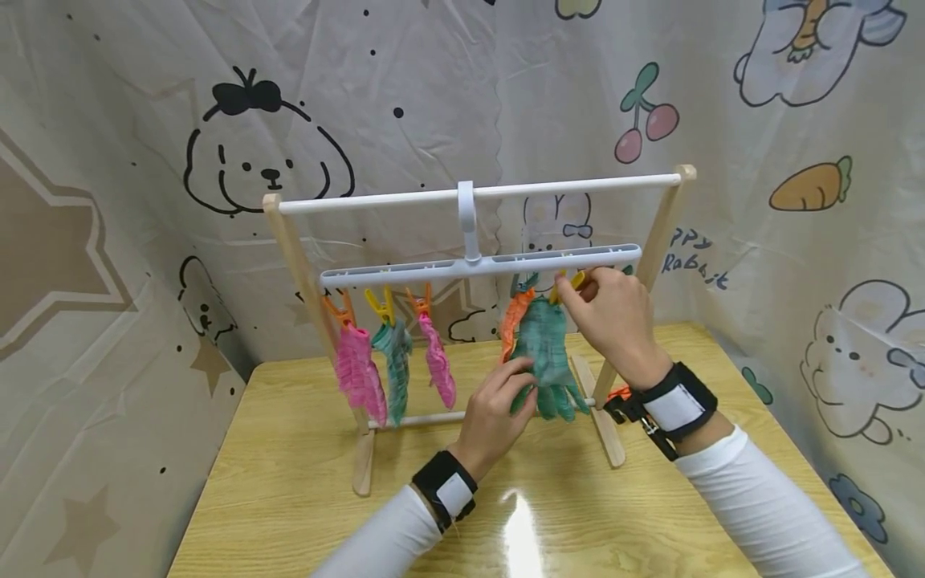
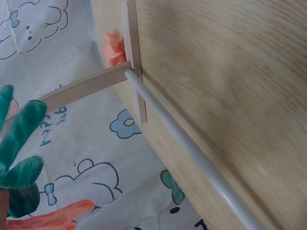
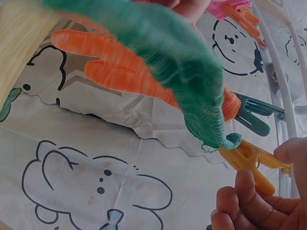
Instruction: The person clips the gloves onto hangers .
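My right hand (image 1: 614, 317) pinches a yellow clothespin (image 3: 254, 165) between thumb and fingers, just below the right half of the white hanger (image 1: 549, 260). The clothespin's tip meets the cuff of a green glove (image 1: 545, 345), which hangs with its fingers downward. At that glove's left edge is my left hand (image 1: 499, 413), fingers loosely bent and touching the fabric. Beside it an orange glove (image 3: 129, 69) hangs from a dark green clothespin (image 3: 254, 115), partly hidden by the green one.
Left along the hanger, clothespins hold a pink glove (image 1: 359, 373), a green one (image 1: 395, 365) and another pink one (image 1: 437, 365). The hanger hooks over the white bar (image 1: 578, 187) of a wooden rack (image 1: 654, 233). Orange fabric (image 2: 115, 48) lies by the rack's right foot.
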The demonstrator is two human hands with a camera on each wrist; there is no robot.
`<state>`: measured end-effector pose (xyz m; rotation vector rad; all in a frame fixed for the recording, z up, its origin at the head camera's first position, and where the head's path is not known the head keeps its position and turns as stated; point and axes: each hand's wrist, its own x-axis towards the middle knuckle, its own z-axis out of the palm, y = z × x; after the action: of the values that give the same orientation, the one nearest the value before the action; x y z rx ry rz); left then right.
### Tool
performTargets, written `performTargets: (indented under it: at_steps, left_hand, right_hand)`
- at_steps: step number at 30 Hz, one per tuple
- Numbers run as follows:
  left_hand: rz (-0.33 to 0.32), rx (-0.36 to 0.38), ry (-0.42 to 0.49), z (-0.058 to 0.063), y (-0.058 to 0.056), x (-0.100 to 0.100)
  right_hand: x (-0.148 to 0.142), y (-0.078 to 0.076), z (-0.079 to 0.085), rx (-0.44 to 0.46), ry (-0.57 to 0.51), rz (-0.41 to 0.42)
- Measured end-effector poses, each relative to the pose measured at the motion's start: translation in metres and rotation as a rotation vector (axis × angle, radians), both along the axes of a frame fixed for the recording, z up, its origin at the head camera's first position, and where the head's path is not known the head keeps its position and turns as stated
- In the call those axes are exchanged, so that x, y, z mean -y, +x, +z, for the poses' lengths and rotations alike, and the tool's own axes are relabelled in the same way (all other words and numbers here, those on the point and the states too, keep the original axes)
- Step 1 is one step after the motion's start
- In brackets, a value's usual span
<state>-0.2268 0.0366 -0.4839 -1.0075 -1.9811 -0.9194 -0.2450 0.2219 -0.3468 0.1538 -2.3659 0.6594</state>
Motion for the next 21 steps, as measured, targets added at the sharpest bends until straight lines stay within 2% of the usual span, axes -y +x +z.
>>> performTargets:
  at_steps: [8, 13, 21]
  left_hand:
    - [0.029, 0.014, -0.016, -0.008, 0.002, 0.005]
    - [0.038, 0.054, -0.037, -0.014, 0.005, 0.014]
    - [0.057, 0.077, -0.072, -0.028, 0.010, 0.028]
  right_hand:
    - [-0.001, -0.001, 0.000, -0.014, -0.007, -0.004]
    - [-0.003, 0.000, 0.000, -0.008, -0.007, -0.012]
    - [-0.003, 0.004, -0.007, 0.042, 0.032, -0.005]
